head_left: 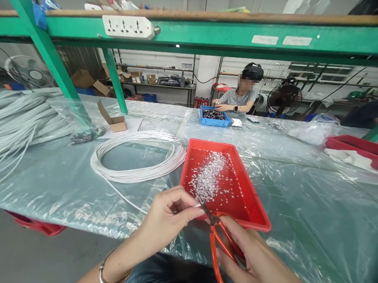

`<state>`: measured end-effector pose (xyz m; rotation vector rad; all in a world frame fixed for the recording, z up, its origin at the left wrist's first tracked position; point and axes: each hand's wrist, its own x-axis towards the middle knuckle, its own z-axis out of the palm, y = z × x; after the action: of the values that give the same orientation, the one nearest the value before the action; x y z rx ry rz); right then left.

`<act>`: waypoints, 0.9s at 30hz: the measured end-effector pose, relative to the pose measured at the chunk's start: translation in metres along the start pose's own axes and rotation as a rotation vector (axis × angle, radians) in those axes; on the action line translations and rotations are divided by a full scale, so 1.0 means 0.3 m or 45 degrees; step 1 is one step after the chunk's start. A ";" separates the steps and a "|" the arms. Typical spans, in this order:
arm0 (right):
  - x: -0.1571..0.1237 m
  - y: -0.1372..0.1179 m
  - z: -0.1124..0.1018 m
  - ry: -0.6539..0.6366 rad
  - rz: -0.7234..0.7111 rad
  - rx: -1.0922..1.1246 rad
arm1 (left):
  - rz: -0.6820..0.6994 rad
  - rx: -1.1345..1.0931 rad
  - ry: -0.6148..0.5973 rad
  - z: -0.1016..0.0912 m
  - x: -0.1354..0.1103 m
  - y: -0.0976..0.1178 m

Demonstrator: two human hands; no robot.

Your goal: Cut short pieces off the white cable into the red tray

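Note:
Between the thumb and fingertips of my left hand (174, 211) is the end of a thin white cable (125, 196). That cable runs left toward a coil of white cable (135, 175) lying on the table. My right hand (248, 257) grips orange-handled scissors (215, 238), fingers through the loops. The dark scissor blades meet the cable tip at my left fingertips; whether they are closed cannot be made out. Just beyond and below them is a red tray (255, 206), with many small whitish scraps (209, 175) heaped in it.
A large bundle of pale cable (25, 121) lies at the left, near a small open cardboard box (114, 121). Across the table a person (240, 95) works over a blue tray (214, 121). A green shelf beam (209, 33) with a power strip (129, 27) spans overhead.

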<state>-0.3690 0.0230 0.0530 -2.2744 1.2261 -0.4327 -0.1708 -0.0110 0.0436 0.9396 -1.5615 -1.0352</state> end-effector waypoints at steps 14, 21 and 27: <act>0.045 0.097 -0.012 0.060 0.090 0.684 | -0.342 -0.804 -0.679 -0.070 0.037 -0.021; 0.132 0.035 0.073 0.299 0.165 1.109 | -0.136 0.114 -0.329 -0.011 0.006 -0.025; 0.131 -0.045 0.079 0.531 0.223 1.221 | -0.067 0.345 -0.164 0.009 0.002 0.003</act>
<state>-0.3267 0.0030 0.0428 -1.2808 1.0469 -1.1692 -0.1737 -0.0107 0.0443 1.1218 -1.8250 -0.9507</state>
